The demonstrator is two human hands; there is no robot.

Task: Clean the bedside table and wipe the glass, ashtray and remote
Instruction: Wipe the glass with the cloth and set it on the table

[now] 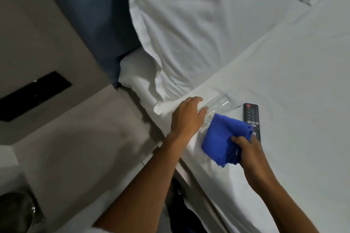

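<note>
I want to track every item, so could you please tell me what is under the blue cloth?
The blue cloth, held by the right hand, covers the remote's near end and part of the glass on the bed. Anything else beneath is hidden.

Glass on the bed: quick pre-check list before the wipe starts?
1. Glass lying on its side on the bed sheet: ok.
2. Left hand at the glass; firm grip: cannot tell.
3. Right hand holding the blue cloth: ok.
4. Cloth against the glass: cannot tell, it hides that end.
5. Remote beside the glass, partly under cloth; clearance: not ok.
6. Ashtray in view: not ok.
</note>
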